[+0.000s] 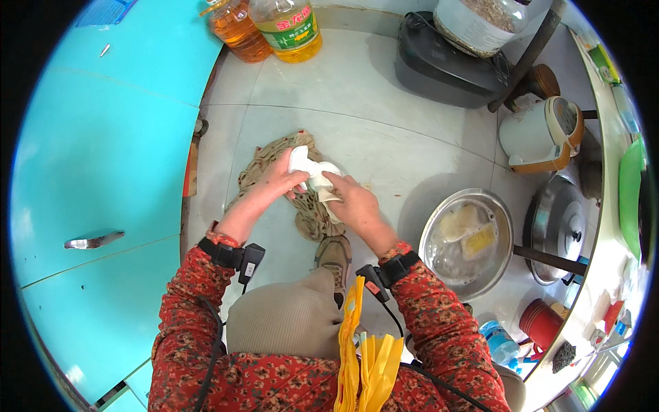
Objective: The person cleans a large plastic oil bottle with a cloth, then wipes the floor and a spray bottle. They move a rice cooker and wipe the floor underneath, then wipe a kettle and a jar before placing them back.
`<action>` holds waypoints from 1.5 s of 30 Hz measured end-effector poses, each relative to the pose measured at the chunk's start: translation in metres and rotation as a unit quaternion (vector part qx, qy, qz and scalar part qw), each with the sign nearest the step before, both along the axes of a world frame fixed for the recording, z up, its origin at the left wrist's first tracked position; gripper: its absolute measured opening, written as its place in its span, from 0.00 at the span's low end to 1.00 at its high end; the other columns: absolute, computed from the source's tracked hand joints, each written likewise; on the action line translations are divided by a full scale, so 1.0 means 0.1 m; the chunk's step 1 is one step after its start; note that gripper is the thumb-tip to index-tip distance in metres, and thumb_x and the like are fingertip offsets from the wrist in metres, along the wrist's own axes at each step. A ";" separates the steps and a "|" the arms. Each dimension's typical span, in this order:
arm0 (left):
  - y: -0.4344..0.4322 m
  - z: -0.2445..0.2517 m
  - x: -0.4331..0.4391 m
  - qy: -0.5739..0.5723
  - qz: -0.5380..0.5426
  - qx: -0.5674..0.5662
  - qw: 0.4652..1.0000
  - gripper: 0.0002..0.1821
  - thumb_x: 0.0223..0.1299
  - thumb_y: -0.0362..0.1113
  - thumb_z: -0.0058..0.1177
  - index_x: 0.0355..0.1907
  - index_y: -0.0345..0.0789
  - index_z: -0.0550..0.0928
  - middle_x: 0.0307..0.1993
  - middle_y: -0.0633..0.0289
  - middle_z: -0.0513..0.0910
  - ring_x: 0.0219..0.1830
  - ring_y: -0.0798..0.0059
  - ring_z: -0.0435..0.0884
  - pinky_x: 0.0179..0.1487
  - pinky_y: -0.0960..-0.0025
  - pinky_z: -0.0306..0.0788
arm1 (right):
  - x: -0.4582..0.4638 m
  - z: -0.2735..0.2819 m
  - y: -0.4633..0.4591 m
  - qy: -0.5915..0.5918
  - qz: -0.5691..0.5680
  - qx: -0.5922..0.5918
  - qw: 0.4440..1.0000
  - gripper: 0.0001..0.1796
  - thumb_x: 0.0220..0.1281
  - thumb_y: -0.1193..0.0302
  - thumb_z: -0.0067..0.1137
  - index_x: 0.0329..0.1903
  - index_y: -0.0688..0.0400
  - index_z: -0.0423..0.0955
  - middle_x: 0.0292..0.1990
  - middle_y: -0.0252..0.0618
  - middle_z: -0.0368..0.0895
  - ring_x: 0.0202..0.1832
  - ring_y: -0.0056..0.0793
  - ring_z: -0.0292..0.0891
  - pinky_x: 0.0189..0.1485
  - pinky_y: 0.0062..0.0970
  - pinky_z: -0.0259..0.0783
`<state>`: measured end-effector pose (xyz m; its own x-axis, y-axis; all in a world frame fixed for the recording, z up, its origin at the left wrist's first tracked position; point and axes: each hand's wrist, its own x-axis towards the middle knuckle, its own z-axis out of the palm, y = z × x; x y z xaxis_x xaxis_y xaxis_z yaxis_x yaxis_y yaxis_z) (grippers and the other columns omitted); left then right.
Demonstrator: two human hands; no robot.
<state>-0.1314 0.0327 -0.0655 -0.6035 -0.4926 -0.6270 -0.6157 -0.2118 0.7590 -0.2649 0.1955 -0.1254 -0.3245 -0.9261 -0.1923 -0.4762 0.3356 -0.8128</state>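
My left hand [277, 177] and my right hand [356, 203] meet above the floor, both gripping a white, folded item [314, 167] that may be cloth or paper. A cream-coloured flap [328, 196] hangs under my right fingers; whether it belongs to the white item is unclear. Beneath my hands a crumpled beige patterned cloth [275, 147] lies on the tiles, reaching down to the toe of my shoe [333, 255]. To the right stands a metal basin [507, 226] of sudsy water, with a yellow sponge [479, 241] and a pale cloth-like piece [458, 221] in it.
Turquoise cabinet doors [118, 154] line the left. Two oil bottles [239, 31] stand at the back. A black appliance [443, 67] carries a jar [479, 26]. Rightward are an electric hot-water pot [535, 134], a lidded pot [558, 226] and a table edge [597, 154]. Yellow strips [368, 355] hang before me.
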 end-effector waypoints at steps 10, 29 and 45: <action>0.15 -0.14 0.00 0.036 -0.152 -0.181 0.971 0.20 0.54 0.37 0.55 0.49 0.31 0.73 0.34 0.58 0.80 0.37 0.68 0.80 0.42 0.67 0.71 | -0.07 0.14 -0.13 -0.086 -0.126 -0.148 0.977 0.19 0.56 0.74 0.54 0.53 0.54 0.74 0.47 0.43 0.75 0.48 0.43 0.76 0.50 0.35 0.73; 0.12 -0.35 0.18 -0.058 0.027 0.129 0.990 0.15 0.48 0.32 0.57 0.42 0.35 0.79 0.30 0.64 0.83 0.28 0.79 0.83 0.30 0.78 0.72 | 0.06 -0.33 0.07 0.048 -0.090 -0.069 0.992 0.21 0.51 0.75 0.52 0.51 0.54 0.75 0.52 0.44 0.75 0.52 0.47 0.71 0.55 0.40 0.70; 0.06 -0.24 -0.09 0.033 0.113 0.061 0.991 0.16 0.53 0.33 0.57 0.44 0.32 0.74 0.27 0.61 0.81 0.25 0.76 0.83 0.18 0.78 0.69 | 0.11 -0.23 -0.08 0.102 -0.068 -0.168 0.978 0.26 0.48 0.81 0.53 0.54 0.54 0.72 0.56 0.46 0.72 0.57 0.50 0.66 0.60 0.41 0.64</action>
<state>-0.1401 0.0386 -0.0899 -0.5280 -0.5417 -0.6540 -0.4929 -0.4317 0.7555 -0.2536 0.1875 -0.1483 -0.4488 -0.8716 0.1973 -0.6098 0.1373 -0.7805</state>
